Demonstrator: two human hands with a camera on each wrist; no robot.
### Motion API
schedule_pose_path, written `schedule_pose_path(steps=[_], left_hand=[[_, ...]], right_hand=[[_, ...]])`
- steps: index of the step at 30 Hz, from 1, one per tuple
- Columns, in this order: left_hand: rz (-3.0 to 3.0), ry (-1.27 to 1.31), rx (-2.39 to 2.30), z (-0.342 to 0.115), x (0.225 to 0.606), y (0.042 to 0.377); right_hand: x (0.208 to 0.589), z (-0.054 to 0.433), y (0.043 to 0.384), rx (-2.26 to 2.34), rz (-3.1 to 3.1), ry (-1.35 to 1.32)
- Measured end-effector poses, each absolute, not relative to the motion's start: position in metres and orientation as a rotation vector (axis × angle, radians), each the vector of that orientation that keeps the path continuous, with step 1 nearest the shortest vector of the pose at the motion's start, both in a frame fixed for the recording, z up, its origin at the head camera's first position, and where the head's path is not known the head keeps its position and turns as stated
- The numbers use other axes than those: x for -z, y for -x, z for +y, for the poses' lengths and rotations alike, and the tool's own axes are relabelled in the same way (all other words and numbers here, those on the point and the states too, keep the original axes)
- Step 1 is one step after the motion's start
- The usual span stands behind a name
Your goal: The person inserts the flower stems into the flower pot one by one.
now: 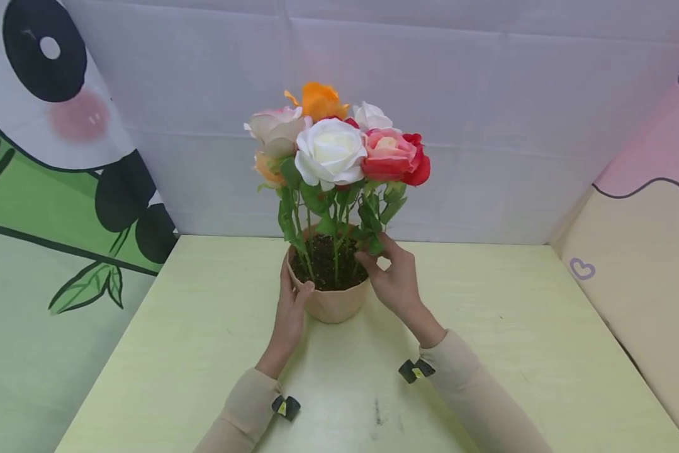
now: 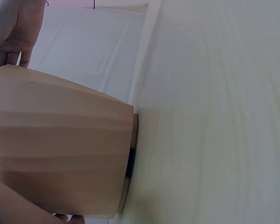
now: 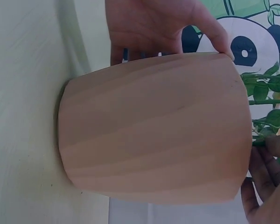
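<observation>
A tan faceted flower pot (image 1: 337,307) holds dark soil (image 1: 323,251) and several artificial roses with green stems. A large white rose (image 1: 330,153) faces front, an orange rose (image 1: 319,100) stands above it, and a pink-red rose (image 1: 387,155) is at the right. My left hand (image 1: 290,314) grips the pot's left side, thumb at the rim and fingers along the outside wall. At the right rim my right hand (image 1: 397,277) pinches a green stem (image 3: 259,141) between thumb and fingers, low down near the soil. Leaves partly cover those fingertips in the head view.
The pot stands on a pale yellow table (image 1: 486,296), towards its back edge. Behind it hangs a white cloth wall (image 1: 486,126). A panda-painted panel (image 1: 44,189) rises on the left, and a pink and cream panel (image 1: 650,239) on the right.
</observation>
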State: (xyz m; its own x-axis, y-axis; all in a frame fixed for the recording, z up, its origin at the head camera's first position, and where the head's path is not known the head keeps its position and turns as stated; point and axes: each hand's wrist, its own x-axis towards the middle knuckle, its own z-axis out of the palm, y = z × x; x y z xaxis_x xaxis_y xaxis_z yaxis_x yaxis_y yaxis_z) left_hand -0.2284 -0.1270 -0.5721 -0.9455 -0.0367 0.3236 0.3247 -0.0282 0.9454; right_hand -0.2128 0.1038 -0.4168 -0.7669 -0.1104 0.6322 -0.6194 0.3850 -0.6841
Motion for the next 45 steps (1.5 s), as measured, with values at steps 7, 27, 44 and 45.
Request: schedule_pose_path(steps=[7,27,44,45], left_hand=[[-2.043,0.307,2.033,-0.118,0.533,0.203],[-2.029,0.309,2.028,-0.112,0.522,0.197],[-2.053,0.339,2.000,-0.117,0.535,0.209],[-2.049,0.350,1.991,-0.118,0.537,0.210]], right_hand=[[0.428,0.104,0.212,-1.298,-2.217,-0.643],[0.426,0.106,0.209,-1.150,-2.338,-0.627],[0.438,0.127,0.199,-1.251,-2.150,-0.610],[0.439,0.130,0.198,-1.255,-2.130,-0.616]])
